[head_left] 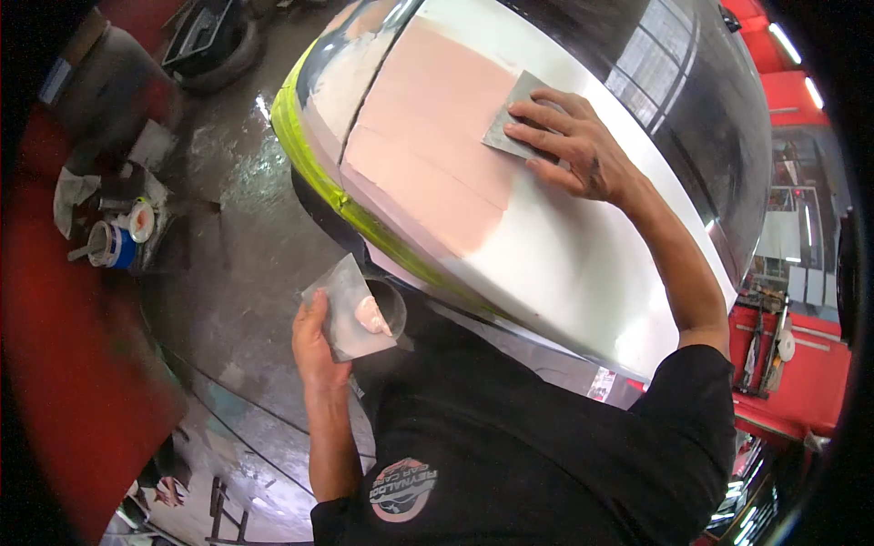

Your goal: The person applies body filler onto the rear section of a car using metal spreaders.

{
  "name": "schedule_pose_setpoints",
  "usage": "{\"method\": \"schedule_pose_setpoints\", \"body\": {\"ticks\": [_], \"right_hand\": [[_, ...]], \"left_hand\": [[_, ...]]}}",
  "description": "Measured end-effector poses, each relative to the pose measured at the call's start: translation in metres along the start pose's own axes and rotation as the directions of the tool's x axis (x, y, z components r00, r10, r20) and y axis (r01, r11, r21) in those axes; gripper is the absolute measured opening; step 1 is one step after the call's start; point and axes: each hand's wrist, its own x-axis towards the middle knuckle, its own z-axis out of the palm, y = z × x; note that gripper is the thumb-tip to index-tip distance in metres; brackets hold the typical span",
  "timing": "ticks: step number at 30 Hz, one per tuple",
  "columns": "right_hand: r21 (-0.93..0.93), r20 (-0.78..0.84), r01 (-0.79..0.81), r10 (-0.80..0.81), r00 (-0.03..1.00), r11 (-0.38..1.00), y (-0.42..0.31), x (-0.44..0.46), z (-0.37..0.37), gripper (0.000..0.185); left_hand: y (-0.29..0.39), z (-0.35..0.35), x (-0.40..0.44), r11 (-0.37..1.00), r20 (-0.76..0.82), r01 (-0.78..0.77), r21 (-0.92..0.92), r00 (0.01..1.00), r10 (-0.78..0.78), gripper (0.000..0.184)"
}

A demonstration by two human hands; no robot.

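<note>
My right hand (569, 146) grips a thin grey spreader (513, 114), its lower edge against the car panel. Pink body filler (437, 118) covers a broad patch of the white car panel (574, 264), and the spreader rests at the right side of this patch. In my left hand (319, 341) is a flat, pale grey square sheet (341, 314), held by its near left edge with the thumb on top. A small lump of pink filler (371, 315) sits on that sheet, below and left of the panel.
Yellow-green tape (305, 164) runs along the panel's left edge. Dark glass (674, 82) lies beyond the panel. At far left stand a blue-and-white tub (111, 246) and a small round container (142, 220). A red cabinet (801, 364) is at right.
</note>
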Motion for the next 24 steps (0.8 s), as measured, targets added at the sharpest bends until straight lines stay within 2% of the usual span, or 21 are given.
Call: {"method": "schedule_pose_setpoints", "body": {"ticks": [2, 6, 10, 13, 14, 15, 18, 24], "right_hand": [[0.010, -0.008, -0.024, 0.024, 1.000, 1.000, -0.002, -0.016, -0.001, 0.045], [0.022, -0.001, -0.063, 0.063, 0.998, 0.998, -0.006, -0.039, -0.010, 0.041], [0.002, 0.206, -0.116, 0.114, 0.972, 0.993, -0.010, -0.039, -0.053, 0.040], [0.040, 0.055, -0.094, 0.091, 0.994, 0.995, -0.019, -0.019, -0.051, 0.040], [0.054, -0.027, -0.022, 0.024, 0.999, 0.998, -0.028, -0.005, -0.043, 0.039], [0.063, -0.055, 0.020, -0.017, 0.998, 0.998, -0.042, 0.013, -0.041, 0.048], [0.028, -0.105, 0.098, -0.094, 0.990, 0.995, -0.069, 0.055, -0.013, 0.050], [-0.007, -0.124, 0.133, -0.132, 0.983, 0.991, -0.071, 0.101, 0.023, 0.049]], "left_hand": [[-0.003, -0.003, 0.001, 1.000, 0.027, 0.000, -0.002, 1.000, 0.000, 0.032], [-0.003, 0.000, -0.001, 1.000, -0.021, 0.008, 0.006, 1.000, -0.007, 0.032], [0.002, -0.004, -0.004, 1.000, -0.010, -0.012, -0.025, 1.000, 0.011, 0.034], [0.005, -0.012, -0.005, 0.999, -0.034, -0.034, -0.038, 0.999, 0.033, 0.035], [0.005, -0.014, -0.006, 0.999, -0.042, -0.033, -0.035, 0.999, 0.032, 0.035], [0.005, -0.014, -0.007, 0.998, -0.042, -0.041, -0.053, 0.998, 0.039, 0.035], [0.007, -0.011, -0.011, 0.994, -0.033, -0.062, -0.091, 0.998, 0.059, 0.035], [0.010, -0.021, -0.014, 0.985, -0.092, -0.109, -0.130, 0.991, 0.097, 0.034]]}}
